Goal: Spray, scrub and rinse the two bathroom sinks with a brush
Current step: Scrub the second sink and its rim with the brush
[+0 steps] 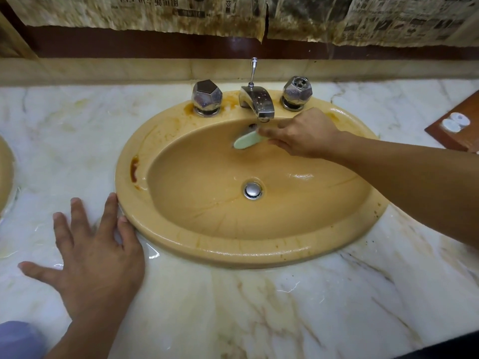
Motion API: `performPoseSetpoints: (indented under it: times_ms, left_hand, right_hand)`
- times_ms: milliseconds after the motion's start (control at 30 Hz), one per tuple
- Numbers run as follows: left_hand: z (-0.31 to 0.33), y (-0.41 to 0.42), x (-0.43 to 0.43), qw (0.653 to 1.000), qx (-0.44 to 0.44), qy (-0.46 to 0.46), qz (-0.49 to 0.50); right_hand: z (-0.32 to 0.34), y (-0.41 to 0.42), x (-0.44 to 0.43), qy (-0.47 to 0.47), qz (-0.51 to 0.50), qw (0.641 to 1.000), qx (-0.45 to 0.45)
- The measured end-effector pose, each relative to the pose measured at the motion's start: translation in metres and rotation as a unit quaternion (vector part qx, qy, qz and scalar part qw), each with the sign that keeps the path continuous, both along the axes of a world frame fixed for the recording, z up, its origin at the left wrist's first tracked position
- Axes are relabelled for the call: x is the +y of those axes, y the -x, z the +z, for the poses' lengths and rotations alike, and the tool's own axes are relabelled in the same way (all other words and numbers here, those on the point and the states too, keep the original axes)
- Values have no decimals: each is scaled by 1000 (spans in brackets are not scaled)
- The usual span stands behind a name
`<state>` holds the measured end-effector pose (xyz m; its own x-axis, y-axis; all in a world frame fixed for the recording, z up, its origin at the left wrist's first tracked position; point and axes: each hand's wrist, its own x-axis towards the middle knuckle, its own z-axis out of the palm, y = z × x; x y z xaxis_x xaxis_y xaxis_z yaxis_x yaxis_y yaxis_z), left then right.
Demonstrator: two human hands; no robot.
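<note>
Of the two hands, the right hand (303, 136) holds a pale green brush (247, 140), with its fingers curled around the handle. The brush head is pressed on the back wall inside the yellow sink (233, 252), just under the silver tap (259, 102). The left hand (96, 257) holds nothing. It lies flat on the marble table (311, 307) with its fingers spread out, and its thumb is right beside the sink's rim. A shiny knob (206, 95) sits on one side of the tap and another knob (296, 91) sits on the other side. The round silver plug (252, 190) is at the bottom of the bowl. A dark brown stain (134, 168) shows on the rim. The edge of a second sink (5, 172) peeks in at the far left. A brown tray (458, 125) sits on the table at the right. Old newspaper (155, 11) hangs on the wall behind
</note>
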<state>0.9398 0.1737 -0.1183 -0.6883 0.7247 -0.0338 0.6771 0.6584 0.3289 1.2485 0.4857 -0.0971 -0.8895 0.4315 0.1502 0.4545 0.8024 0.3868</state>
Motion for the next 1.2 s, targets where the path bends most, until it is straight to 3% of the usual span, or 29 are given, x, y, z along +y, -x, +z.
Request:
performPoseSetpoints:
  times_ms: [233,433,700,967,1100,1200]
  left_hand:
    - [0,0,1,1000,1,-6,-3]
    - [0,-2,0,1000,7,-10,-4]
    - [-5,2,0,1000,13,6,1]
    - [-4,1,1,1000,20,16,4]
    - [-3,0,1,1000,16,4,5]
    - [-2,1,1,1000,16,0,2]
  right_hand:
    - [14,-11,4,-20,-4,998,59]
    - [7,-5,2,7,-3,999,31]
    - [19,5,1,-44,-22,988,144]
    - [19,-17,-6,-30,-14,989,142]
    - [6,-3,4,-32,36,997,56]
    - [-1,-14,-1,64,-28,987,-143]
